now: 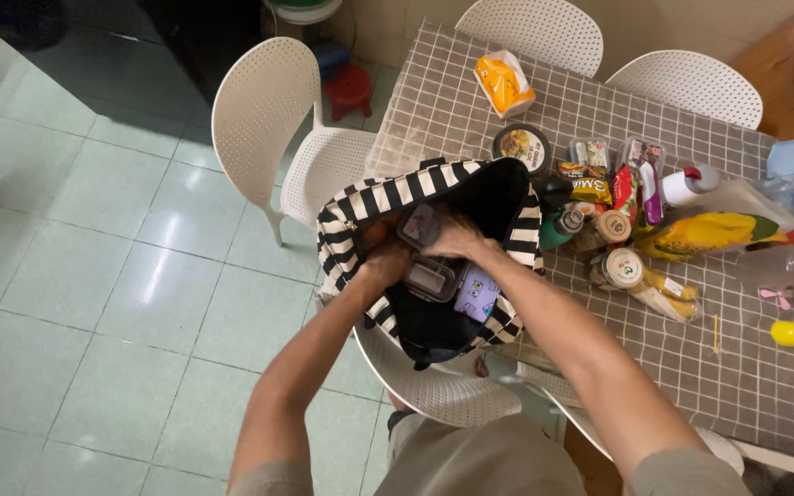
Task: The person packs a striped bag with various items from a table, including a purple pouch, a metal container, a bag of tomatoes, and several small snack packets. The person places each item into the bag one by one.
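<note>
A black-and-white striped bag [388, 197] stands open on a white chair [434, 390] at the table's near corner. Both my hands are inside its mouth. My left hand [384, 262] rests at the bag's left inner edge, touching an orange item. My right hand [457, 237] is closed over a dark flat packet [418, 223] near the top of the opening. Below the hands lie a clear plastic box [431, 277] and a pale purple packet [477, 292] inside the bag.
The grey gridded table [728, 367] carries a yellow snack bag [504, 83], a round lidded bowl [522, 145], jars, snack packets, a yellow-green bag [709, 234] and a yellow egg-shaped thing [789, 333]. White chairs [273, 129] ring the table on a green tiled floor.
</note>
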`<state>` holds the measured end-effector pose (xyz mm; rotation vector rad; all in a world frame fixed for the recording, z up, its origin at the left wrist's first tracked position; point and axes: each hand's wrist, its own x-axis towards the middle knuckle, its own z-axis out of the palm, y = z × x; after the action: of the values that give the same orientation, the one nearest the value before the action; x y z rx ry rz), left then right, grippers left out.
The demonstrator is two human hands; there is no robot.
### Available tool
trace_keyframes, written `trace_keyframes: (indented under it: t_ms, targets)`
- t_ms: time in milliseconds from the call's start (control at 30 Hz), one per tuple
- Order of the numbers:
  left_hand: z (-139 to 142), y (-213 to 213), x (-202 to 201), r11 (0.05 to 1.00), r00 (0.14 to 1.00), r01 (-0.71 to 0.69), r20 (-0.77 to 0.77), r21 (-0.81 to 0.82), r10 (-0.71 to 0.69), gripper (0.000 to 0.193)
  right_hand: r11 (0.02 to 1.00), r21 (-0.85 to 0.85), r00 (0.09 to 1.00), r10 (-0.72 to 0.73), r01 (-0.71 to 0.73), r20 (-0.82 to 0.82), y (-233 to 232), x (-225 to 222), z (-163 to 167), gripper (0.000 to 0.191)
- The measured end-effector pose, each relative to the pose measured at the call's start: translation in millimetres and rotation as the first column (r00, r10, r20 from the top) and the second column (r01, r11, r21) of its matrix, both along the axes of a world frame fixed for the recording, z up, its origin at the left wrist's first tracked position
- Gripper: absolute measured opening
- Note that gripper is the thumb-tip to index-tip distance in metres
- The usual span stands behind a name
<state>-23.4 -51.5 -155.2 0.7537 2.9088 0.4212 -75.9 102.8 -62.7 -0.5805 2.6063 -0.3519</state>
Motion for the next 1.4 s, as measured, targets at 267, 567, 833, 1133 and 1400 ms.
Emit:
trace_keyframes:
  t_ms: [267, 567, 833, 1133, 1400]
  targets:
    - [-10, 11, -5, 0.710, 0.979, 0.193, 0.177, -0.677, -0.097, 0.052, 0.975, -0.119, 0.982, -0.188, 0.188, 0.014, -6, 3, -7, 0.128]
    - [-23, -2, -12, 0.599, 0.984, 0.170, 0.098, -0.783, -0.151, 0.047, 0.767, -0.587, 0.963, -0.253, 0.257, 0.092, -25, 3, -36, 0.124]
    - [-37, -3, -2, 0.472, 0.972, 0.232, 0.182, -0.851, -0.149, 0.057, 0.940, -0.240, 0.964, -0.209, 0.244, 0.162, -10, -3, -35, 0.117]
    - [-28, -1, -3, 0.412, 0.947, 0.320, 0.306, -0.853, -0.102, 0.063, 0.984, -0.016, 0.977, -0.177, 0.180, 0.123, -4, -13, -17, 0.123]
    - [-26, -8, -10, 0.822, 0.926, 0.165, 0.373, -0.545, 0.062, 0.046, 0.978, 0.060, 0.953, -0.210, 0.201, 0.217, -5, -21, -25, 0.113]
